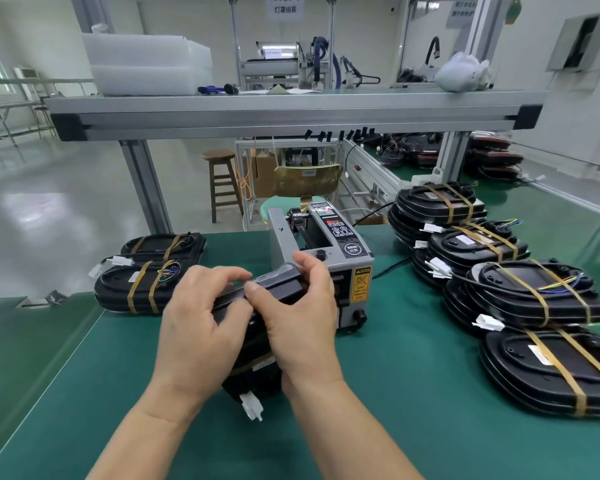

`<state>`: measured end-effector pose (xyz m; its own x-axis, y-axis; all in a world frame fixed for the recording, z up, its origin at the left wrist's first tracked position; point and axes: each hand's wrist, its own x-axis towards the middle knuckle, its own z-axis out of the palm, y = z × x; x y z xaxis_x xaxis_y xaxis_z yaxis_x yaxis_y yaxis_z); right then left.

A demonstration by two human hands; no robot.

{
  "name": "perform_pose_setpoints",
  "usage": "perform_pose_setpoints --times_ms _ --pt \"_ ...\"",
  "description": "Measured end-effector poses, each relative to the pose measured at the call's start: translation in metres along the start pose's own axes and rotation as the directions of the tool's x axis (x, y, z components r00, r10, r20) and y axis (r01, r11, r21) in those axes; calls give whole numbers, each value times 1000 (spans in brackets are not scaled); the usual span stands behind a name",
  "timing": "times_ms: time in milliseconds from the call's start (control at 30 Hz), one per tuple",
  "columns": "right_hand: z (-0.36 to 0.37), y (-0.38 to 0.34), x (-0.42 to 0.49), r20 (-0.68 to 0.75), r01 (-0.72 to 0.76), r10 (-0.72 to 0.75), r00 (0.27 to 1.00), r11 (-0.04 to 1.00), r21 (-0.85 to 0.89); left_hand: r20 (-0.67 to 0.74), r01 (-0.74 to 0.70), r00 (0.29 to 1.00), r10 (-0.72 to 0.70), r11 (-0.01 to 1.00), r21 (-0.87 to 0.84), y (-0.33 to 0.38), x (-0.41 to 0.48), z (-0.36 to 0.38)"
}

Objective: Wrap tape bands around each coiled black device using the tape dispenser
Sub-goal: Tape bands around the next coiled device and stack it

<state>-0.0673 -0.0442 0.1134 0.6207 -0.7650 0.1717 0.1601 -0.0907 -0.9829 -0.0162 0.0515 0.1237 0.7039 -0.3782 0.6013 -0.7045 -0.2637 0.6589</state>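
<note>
Gripped by both hands, device (278, 284) is held on edge before dispenser (347, 251). Left hand (201, 327) fingers curl over its top. Right hand (302, 317) wraps the far side, thumb on top.

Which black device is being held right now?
The device before the tape dispenser, held by left hand and right hand; the rest lie in banded piles.

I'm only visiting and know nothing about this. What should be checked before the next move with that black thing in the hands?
1. Left hand and right hand both grip the device: ok.
2. One band already round the device: ok.
3. Second band on it: cannot tell, fingers hide that spot.
4. Dispenser has the next piece ready: cannot tell, right hand blocks the outlet.
5. White plug hangs free of the band: ok.
</note>
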Motion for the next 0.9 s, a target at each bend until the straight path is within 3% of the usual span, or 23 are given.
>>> perform_pose_setpoints --times_ms 67,167,367,600,900 --pt "4 1 1 29 -98 94 995 971 217 65 18 998 -26 992 121 1 10 -4" --pt "-1 10 8 40 -248 267 963 818 518 129 58 988 -80 984 166 -2 20 -9" --pt "-39 40 33 -201 -322 457 867 820 474 195 136 970 -146 989 62 -17 28 -21" --pt "-48 51 45 -210 -386 505 837 818 427 207 153 967 -150 988 1 -17 28 -20" --pt "-46 42 48 -199 -380 503 841 812 443 223 74 971 -90 994 81 -4 24 -13"
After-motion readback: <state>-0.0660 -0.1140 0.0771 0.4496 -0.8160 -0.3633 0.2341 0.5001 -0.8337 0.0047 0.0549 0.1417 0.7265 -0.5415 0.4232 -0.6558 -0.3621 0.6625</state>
